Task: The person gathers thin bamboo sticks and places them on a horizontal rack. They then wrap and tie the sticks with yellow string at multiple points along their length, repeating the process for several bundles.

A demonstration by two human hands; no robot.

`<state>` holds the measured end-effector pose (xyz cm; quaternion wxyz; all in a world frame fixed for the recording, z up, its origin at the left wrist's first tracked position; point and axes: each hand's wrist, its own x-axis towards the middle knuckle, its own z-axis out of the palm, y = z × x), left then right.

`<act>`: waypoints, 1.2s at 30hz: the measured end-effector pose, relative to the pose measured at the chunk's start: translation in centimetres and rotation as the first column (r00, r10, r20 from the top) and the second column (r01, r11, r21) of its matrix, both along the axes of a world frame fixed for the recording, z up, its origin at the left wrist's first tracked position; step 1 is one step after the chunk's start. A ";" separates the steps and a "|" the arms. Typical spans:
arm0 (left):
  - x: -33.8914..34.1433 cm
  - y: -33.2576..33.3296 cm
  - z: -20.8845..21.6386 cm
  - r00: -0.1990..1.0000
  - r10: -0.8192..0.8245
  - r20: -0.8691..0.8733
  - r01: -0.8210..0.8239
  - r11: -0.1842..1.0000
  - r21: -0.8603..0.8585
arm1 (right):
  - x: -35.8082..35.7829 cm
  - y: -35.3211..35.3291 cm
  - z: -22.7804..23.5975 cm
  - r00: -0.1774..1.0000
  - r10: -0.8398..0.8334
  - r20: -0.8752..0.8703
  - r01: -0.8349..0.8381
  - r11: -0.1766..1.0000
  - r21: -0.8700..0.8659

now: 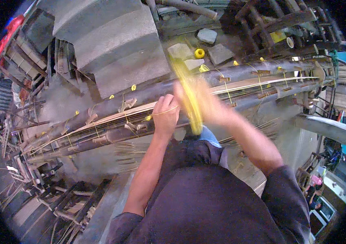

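My left hand point(166, 116) is closed at the middle of a long bundle of thin pale strips point(138, 110), its fingers curled over them. A thin yellow strand crosses the back of this hand. Just to the right, my right hand point(202, 99) is smeared by motion, with a hank of yellow cord point(192, 95) in its grip. The hank stretches from beyond the bundle down toward my body. The strips run lengthwise between two dark poles, the far pole point(156, 86) and the near pole point(110, 137). Thin yellow ties cross between the poles.
Beyond the far pole are concrete steps point(120, 44), stone blocks point(220, 54) and a yellow roll point(199, 53). Short wooden pieces point(129, 103) sit along the poles. Wooden racks point(278, 22) stand at the far right. More thin strips point(129, 152) lie below the near pole.
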<state>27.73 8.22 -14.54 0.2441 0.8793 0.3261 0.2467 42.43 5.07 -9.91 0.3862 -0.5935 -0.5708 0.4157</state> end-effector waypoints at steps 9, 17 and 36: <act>6.4 4.7 7.2 0.977 -0.182 0.108 0.211 0.810 -0.548 | -8.1 -9.8 -6.5 0.896 0.230 0.380 -0.215 0.973 -0.081; 8.0 14.9 -1.2 0.966 -0.237 -0.104 0.124 0.776 -0.618 | -8.4 -9.8 -3.2 0.852 0.329 0.406 -0.267 0.942 -0.203; -16.1 10.1 -1.2 0.999 -0.024 -0.038 0.028 0.992 0.125 | -20.2 18.0 16.9 0.793 0.188 0.579 -0.286 0.955 0.081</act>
